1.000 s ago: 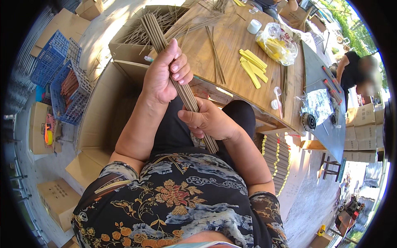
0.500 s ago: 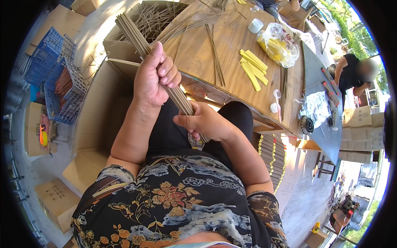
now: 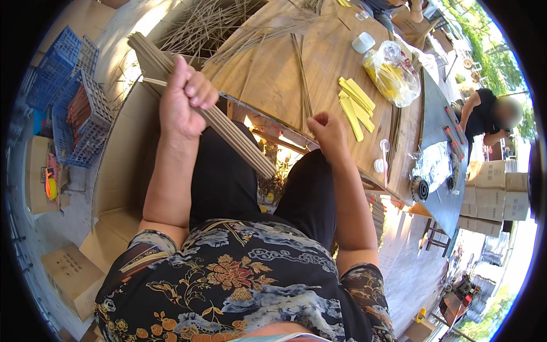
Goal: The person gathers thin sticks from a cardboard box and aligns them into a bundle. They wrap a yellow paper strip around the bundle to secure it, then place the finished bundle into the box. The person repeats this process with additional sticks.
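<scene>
My left hand (image 3: 185, 102) is wrapped round a bundle of thin brown sticks (image 3: 239, 142), held slantwise above my lap and the open cardboard box. The bundle's upper end fans out a little beyond my thumb. My right hand (image 3: 330, 137) is away from the bundle, at the near edge of the wooden table (image 3: 279, 85). Its thumb and fingertips are pinched together at the near end of a few loose thin sticks (image 3: 302, 74). Whether they grip those sticks I cannot tell. Yellow strips (image 3: 356, 108) lie just beyond that hand.
A large open cardboard box (image 3: 122, 154) stands at my left, with blue crates (image 3: 82, 125) beyond it. Many sticks (image 3: 208, 28) fill a box at the back. On the table are a plastic bag (image 3: 393, 74) and a white cup (image 3: 363, 42). A person (image 3: 484, 114) is at the right.
My right hand has let go of the bundle's lower end and moved right to the table edge. My left hand has shifted left with the bundle.
</scene>
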{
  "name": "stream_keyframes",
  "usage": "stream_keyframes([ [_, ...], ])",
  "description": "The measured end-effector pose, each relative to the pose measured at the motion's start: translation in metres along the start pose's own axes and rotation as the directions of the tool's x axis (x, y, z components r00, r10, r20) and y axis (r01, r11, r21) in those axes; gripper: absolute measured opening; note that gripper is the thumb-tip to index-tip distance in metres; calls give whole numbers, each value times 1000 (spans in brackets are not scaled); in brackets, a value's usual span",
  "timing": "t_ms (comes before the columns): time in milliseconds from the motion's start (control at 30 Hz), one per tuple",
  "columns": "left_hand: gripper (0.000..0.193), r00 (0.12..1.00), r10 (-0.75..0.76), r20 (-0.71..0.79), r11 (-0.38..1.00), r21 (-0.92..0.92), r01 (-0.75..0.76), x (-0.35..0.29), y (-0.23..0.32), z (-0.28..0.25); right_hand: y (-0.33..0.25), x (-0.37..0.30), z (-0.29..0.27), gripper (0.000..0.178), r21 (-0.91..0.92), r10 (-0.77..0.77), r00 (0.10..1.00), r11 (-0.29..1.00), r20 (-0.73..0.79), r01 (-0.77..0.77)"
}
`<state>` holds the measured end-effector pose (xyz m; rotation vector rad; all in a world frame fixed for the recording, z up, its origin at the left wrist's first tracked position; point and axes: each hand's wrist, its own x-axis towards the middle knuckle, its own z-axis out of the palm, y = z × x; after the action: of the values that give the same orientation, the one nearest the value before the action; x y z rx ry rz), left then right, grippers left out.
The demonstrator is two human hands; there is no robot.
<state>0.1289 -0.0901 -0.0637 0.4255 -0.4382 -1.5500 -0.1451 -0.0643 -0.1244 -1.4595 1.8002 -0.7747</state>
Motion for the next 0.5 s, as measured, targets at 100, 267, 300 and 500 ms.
stream_keyframes([
  [100,35,995,-98,-8,995,-1,98,-1,-9,-7,-7,20,11,21,-289,-104,988,955,-118,66],
  [267,36,988,-155,9,988,2,155,0,-12,-14,5,41,20,22,-447,-97,990,893,-103,41],
  [300,36,987,-159,10,987,6,159,-1,-13,-14,5,42,22,22,-457,-96,991,889,-98,41],
  [500,36,981,-193,31,980,-36,194,-5,-19,-8,12,50,18,23,-458,-110,987,888,-120,43],
])
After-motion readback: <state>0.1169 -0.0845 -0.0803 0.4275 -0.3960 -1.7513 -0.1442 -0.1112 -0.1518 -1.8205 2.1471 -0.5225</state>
